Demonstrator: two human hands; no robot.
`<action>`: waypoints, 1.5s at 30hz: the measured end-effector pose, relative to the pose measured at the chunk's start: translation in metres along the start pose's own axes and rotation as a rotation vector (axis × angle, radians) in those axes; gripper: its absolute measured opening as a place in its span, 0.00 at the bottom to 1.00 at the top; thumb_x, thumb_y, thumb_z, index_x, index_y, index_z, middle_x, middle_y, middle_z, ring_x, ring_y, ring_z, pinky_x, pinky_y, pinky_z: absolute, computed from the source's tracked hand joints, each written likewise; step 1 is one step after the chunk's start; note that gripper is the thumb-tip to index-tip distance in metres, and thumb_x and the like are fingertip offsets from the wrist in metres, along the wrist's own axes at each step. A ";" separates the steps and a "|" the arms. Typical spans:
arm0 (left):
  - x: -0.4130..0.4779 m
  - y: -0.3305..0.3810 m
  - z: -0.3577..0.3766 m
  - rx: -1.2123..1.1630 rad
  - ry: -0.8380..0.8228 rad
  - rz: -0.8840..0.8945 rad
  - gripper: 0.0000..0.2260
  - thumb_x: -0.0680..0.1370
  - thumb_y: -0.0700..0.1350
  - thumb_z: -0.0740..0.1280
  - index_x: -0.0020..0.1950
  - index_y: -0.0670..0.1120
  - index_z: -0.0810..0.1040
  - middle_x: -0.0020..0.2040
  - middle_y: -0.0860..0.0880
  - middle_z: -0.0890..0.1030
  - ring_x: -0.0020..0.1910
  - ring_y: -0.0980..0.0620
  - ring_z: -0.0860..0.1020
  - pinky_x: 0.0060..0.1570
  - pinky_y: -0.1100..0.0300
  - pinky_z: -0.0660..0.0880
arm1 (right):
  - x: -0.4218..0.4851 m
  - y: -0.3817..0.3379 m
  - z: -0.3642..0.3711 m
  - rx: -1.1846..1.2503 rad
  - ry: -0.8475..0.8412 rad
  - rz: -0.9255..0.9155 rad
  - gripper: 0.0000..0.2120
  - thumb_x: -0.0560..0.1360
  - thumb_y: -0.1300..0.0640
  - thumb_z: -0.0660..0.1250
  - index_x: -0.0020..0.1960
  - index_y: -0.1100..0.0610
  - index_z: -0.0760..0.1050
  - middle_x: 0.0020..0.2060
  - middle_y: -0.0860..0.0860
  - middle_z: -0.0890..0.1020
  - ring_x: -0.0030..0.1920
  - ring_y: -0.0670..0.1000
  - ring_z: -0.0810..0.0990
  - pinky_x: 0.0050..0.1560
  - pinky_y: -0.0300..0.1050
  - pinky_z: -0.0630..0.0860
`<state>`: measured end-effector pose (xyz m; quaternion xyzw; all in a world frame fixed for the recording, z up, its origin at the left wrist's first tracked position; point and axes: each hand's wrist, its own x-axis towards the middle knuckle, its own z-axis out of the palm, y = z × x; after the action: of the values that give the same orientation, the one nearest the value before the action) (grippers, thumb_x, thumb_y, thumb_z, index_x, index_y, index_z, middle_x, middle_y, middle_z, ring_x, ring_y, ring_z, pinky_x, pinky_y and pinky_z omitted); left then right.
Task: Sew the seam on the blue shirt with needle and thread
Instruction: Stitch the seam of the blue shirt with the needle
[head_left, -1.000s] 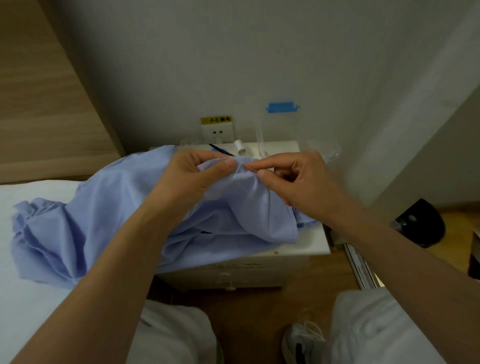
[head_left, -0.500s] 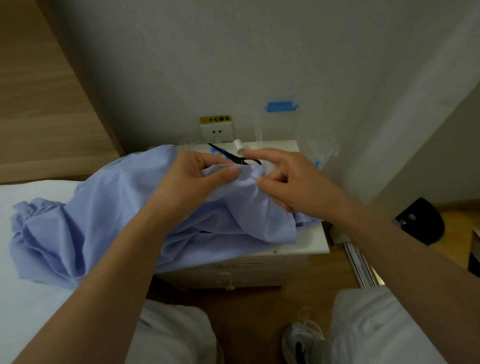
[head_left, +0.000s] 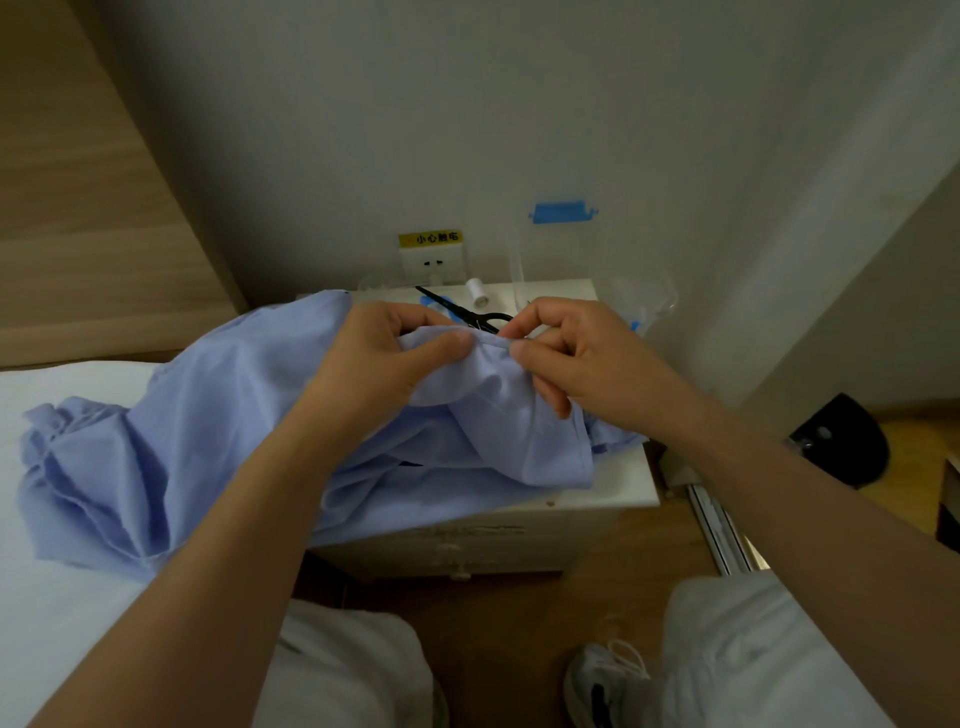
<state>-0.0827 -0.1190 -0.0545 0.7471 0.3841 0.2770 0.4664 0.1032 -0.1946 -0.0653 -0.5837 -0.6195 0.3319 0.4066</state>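
"The light blue cloth shirt, where is it?"

"Bunched under and between both sets of fingers. Most of it spills left of the left fingers, and nearer than them, onto the white bed sheet. The rest drapes below the fingers over the white nightstand."

"What lies nearest, under the forearms?"

"Knees in white trousers and one white sneaker on the brown floor."

"And the fingers themselves?"

"The left hand grips a fold of the cloth, thumb on top and fingers curled behind it. The right hand pinches the folded hem just right of the left thumb. Its thumb and forefinger are closed tight and its other fingers are curled under. Whether a needle sits in that pinch I cannot tell; it is too fine to see."

"Beyond the fingertips?"

"Black scissors lie on the nightstand top just behind them, partly hidden by the right forefinger. Farther back stands a small white thread spool, then a white wall socket under a yellow label."
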 end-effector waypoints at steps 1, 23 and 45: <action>0.000 0.001 0.000 -0.020 -0.011 -0.001 0.06 0.78 0.42 0.67 0.43 0.45 0.83 0.40 0.45 0.84 0.44 0.46 0.82 0.46 0.53 0.79 | 0.000 0.000 -0.001 0.022 -0.013 0.006 0.05 0.80 0.62 0.62 0.51 0.58 0.77 0.21 0.49 0.75 0.24 0.49 0.74 0.44 0.54 0.79; -0.004 0.009 0.000 -0.433 -0.288 -0.182 0.10 0.71 0.43 0.65 0.50 0.41 0.80 0.41 0.49 0.85 0.42 0.56 0.83 0.41 0.67 0.77 | -0.002 -0.004 0.004 0.320 -0.139 0.013 0.06 0.78 0.57 0.64 0.45 0.59 0.72 0.23 0.51 0.75 0.24 0.47 0.71 0.30 0.35 0.69; 0.000 0.008 0.006 -0.380 -0.111 -0.157 0.08 0.69 0.48 0.67 0.41 0.47 0.84 0.40 0.49 0.85 0.42 0.55 0.82 0.45 0.65 0.79 | 0.006 0.000 0.009 0.028 0.187 -0.226 0.09 0.74 0.55 0.72 0.53 0.51 0.75 0.45 0.49 0.78 0.47 0.44 0.77 0.45 0.35 0.73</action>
<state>-0.0752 -0.1241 -0.0498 0.6275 0.3556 0.2661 0.6395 0.0950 -0.1882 -0.0693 -0.5328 -0.6360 0.2367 0.5056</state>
